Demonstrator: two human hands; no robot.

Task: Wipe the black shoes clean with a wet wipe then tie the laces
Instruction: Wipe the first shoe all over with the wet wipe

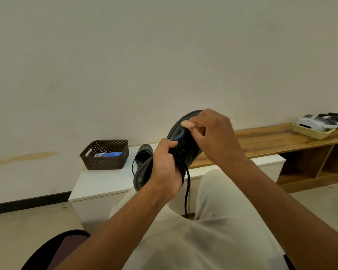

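Two hands are raised over the lap at the centre of the head view, and one black shoe (183, 141) is held between them. The left hand (165, 170) is wrapped round the heel and collar end at about 7 o'clock of the shoe, with fingers curled over the upper. The right hand (213, 133) is closed round a small pale wet wipe (186, 124), which is pressed against the toe end at about 1 o'clock. The long axis of the shoe runs from 7 o'clock up to 1 o'clock, toe away from the body and sole turned toward the wall. The right hand is judged the nearer to the unwiped toe and sole rim, so a stroke along that axis is what the next move seems to call for. An untied lace (187, 190) hangs straight down toward 6 o'clock between the knees and could be caught if the shoe is turned.

Beyond, the second shoe (143, 152) rests on the white desk (98, 184) at 9 o'clock of the held shoe, partly hidden by it. Farther toward 9 o'clock a brown perforated basket (104, 155) stands well apart, with a blue packet (109, 154) inside. Open air is left above and to 3 o'clock of the hands; the desk edge lies just below them. Wiping is judged under way; tying is not yet begun.
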